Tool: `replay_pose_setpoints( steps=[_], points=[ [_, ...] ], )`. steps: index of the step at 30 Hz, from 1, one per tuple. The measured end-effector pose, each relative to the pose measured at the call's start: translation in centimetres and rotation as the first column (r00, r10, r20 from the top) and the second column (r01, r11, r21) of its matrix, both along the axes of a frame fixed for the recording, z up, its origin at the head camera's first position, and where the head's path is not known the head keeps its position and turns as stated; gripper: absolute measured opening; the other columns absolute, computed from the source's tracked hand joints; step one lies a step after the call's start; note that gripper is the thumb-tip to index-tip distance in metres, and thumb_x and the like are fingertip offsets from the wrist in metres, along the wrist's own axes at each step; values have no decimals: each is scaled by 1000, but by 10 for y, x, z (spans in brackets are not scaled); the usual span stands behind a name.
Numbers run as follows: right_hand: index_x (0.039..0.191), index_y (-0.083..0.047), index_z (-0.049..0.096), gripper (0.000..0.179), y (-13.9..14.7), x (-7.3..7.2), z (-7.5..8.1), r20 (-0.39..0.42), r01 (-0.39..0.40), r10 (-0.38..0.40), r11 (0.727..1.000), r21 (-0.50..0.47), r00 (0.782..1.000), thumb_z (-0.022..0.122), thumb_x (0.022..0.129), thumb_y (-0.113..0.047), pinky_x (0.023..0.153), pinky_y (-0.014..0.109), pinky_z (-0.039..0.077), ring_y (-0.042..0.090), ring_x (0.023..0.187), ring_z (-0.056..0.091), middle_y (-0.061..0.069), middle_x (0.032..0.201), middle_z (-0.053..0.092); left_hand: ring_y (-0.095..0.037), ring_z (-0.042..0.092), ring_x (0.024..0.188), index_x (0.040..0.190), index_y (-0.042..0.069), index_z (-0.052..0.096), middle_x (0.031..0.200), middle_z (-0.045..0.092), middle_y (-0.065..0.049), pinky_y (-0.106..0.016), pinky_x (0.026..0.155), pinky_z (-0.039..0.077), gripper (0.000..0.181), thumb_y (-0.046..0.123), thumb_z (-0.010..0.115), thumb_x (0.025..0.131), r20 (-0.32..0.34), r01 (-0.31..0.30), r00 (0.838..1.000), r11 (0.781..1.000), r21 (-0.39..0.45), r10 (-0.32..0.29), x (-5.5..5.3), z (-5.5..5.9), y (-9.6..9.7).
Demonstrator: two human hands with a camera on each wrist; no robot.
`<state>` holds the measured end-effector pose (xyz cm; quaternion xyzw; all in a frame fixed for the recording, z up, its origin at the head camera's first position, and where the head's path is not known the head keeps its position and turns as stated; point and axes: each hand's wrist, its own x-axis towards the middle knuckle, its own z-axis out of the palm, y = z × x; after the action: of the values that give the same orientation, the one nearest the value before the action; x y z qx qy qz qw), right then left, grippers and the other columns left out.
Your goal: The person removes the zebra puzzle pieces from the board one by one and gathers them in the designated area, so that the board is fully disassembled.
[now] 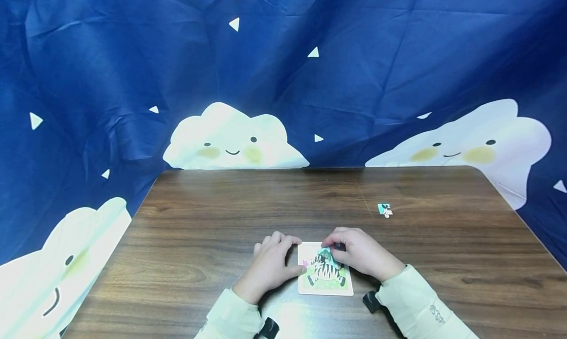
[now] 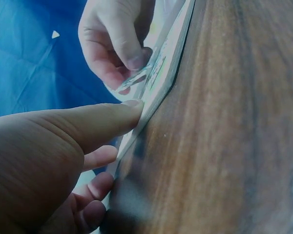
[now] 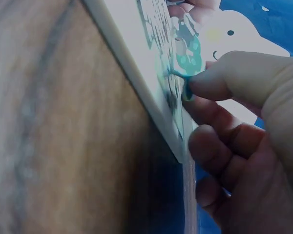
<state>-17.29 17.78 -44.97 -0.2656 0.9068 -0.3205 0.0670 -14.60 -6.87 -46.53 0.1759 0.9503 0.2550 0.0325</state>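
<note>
Right hand [image 1: 361,252] pinches one piece [image 3: 189,53] (second piece [image 1: 384,210] apart); left hand [image 1: 270,267] touches board [image 1: 325,289].

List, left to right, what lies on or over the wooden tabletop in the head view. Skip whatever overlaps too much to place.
Bare left hand in a pale green sleeve → square white-bordered board with a zebra picture → small loose turquoise, black and white puzzle piece.
</note>
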Motion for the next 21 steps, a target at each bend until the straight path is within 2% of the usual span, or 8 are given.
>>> replay_pose_setpoints(
  steps=[3,7,13,21],
  points=[
    [101,-15,72,17,0,0,0,24,20,-20,1000,9,1000,67,89,-5,72,27,46,8,79,56,-12,85,60,-17,47,92,126,21,64,102,52,4,-37,76,30,58,46,82,77,-1,1,1000,1000,5,-1,0,1,0],
    [94,-16,70,12,4,-1,-1,0,37,-37,999,26,999,70,86,-7,68,25,44,8,75,53,-11,81,56,-17,47,91,126,22,64,101,52,4,-37,75,30,58,46,82,77,-11,0,1000,1000,6,0,0,0,0],
    [88,-17,70,12,11,-1,-2,-23,1,0,999,46,1000,74,81,-8,68,25,42,5,73,51,-10,79,54,-16,47,90,126,22,65,101,53,4,-37,75,30,58,47,81,76,-27,2,1000,1000,3,-2,0,-2,0],
    [82,-19,71,13,12,0,-2,-31,-3,4,999,42,999,75,81,-6,65,24,43,2,68,48,-13,79,55,-17,47,92,126,22,65,102,53,4,-37,76,30,57,46,81,77,-22,4,1000,1000,3,-3,0,-2,-1]
  ],
)
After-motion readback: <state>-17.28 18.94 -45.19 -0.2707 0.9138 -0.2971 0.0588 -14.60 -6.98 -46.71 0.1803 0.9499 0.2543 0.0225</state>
